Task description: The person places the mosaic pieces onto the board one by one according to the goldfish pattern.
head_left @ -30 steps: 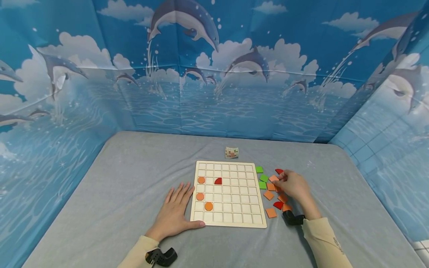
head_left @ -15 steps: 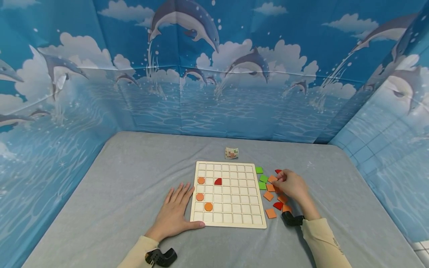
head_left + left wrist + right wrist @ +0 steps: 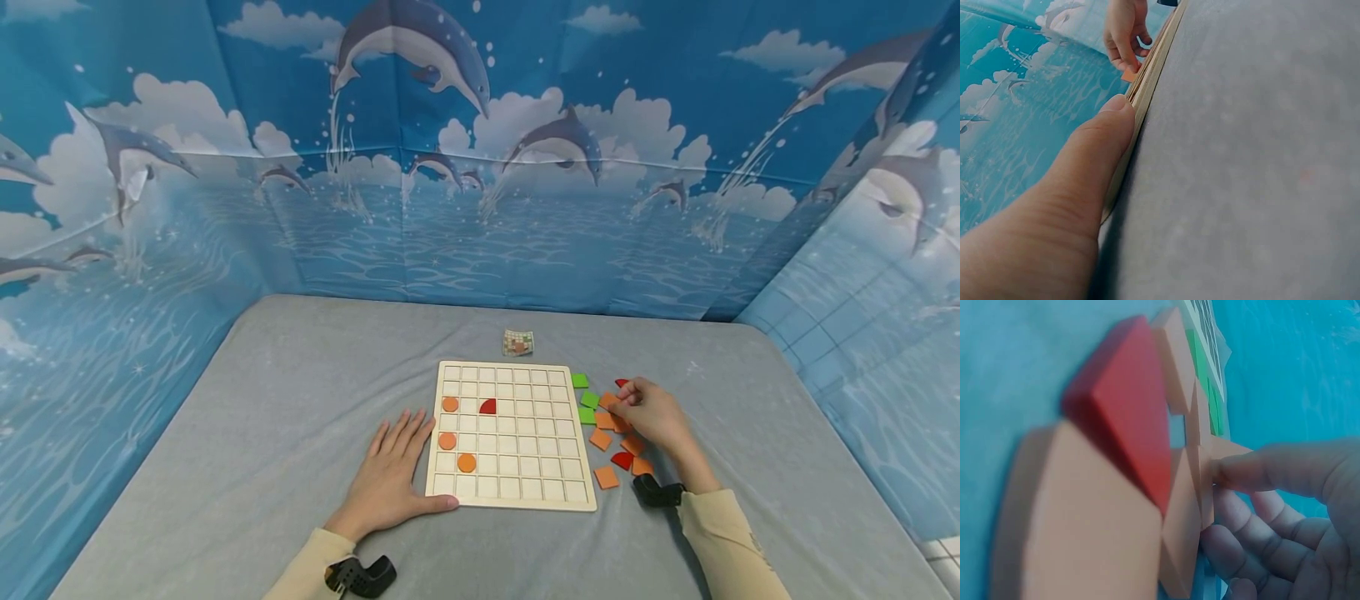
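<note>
My left hand [image 3: 390, 487] lies flat with straight, spread fingers along the left side of a pale wooden grid board [image 3: 530, 465]. Its thumb touches the board's near edge, which the left wrist view shows close up. Right of the board, my right hand [image 3: 660, 417] pinches an orange square tile [image 3: 1229, 447] between thumb and fingers, low over a loose pile. That same tile pokes out from the fingertips in the left wrist view. Three orange discs [image 3: 467, 462] and a red quarter-circle piece [image 3: 488, 407] sit in the board's cells.
Several orange square tiles [image 3: 607, 477] and three green ones [image 3: 581, 381] lie along the board's right edge. Among them are red quarter-circle pieces [image 3: 622, 460]. Behind the board lies a small patterned card [image 3: 518, 342]. A dolphin-print curtain [image 3: 480, 233] borders the grey-covered table [image 3: 300, 367].
The orange tile in my right fingertips has shifted slightly left, the hand staying almost in place. My left hand and the pieces on the board have not moved.
</note>
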A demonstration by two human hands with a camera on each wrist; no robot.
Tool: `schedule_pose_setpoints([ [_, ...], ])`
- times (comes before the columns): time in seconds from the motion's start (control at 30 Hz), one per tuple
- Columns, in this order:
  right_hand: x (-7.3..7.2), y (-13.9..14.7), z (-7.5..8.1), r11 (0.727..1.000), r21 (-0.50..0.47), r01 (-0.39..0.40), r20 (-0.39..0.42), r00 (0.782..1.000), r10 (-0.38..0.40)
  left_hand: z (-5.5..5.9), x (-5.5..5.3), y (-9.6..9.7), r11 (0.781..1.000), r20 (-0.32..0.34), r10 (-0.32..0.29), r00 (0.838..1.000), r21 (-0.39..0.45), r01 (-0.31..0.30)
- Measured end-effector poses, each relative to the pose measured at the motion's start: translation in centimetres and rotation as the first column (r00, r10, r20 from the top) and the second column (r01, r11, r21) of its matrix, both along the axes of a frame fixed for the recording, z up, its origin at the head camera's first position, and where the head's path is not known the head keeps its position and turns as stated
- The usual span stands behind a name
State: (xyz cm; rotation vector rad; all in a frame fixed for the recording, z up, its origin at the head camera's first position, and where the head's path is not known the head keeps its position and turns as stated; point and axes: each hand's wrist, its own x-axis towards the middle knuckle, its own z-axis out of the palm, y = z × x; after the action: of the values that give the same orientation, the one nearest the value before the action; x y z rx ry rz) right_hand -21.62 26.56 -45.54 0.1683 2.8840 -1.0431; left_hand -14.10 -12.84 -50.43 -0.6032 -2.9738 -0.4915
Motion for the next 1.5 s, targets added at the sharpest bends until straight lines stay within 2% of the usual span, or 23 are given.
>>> schedule_pose_setpoints([
  [0.23, -0.1, 0.5, -0.5, 1.0, -0.016, -0.021, -0.054, 0.998, 0.02, -0.1, 0.0, 0.0, 1.0, -0.001, 0.001, 1.0, -0.003, -0.001],
  [0.63, 0.1, 0.5, -0.3, 0.996, -0.089, 0.022, -0.081, 0.996, -0.029, 0.0, -0.1, 0.0, 1.0, 0.016, 0.002, 1.0, 0.01, -0.002],
  [0.8, 0.2, 0.1, -0.2, 0.991, -0.13, 0.012, -0.127, 0.991, -0.029, 0.1, -0.1, -0.1, 1.0, 0.011, -0.001, 1.0, 0.02, 0.001],
  [1.1, 0.7, -1.8, 0.1, 0.977, -0.187, -0.102, -0.168, 0.983, 0.07, 0.2, -0.1, 0.0, 1.0, 0.014, -0.001, 1.0, 0.013, 0.001],
  [1.3, 0.9, -3.5, 0.5, 0.942, -0.28, -0.184, -0.122, 0.98, 0.155, 0.1, -0.1, 0.0, 1.0, 0.014, 0.001, 1.0, 0.015, -0.002],
  [1.43, 0.9, -4.9, 0.3, 0.916, -0.326, -0.234, -0.121, 0.971, 0.205, 0.0, -0.1, 0.0, 1.0, 0.018, 0.004, 1.0, 0.014, -0.004],
  [1.5, 0.8, -5.7, 0.2, 0.911, -0.329, -0.247, -0.123, 0.968, 0.218, 0.0, 0.0, 0.0, 1.0, 0.017, 0.004, 1.0, 0.016, -0.004],
])
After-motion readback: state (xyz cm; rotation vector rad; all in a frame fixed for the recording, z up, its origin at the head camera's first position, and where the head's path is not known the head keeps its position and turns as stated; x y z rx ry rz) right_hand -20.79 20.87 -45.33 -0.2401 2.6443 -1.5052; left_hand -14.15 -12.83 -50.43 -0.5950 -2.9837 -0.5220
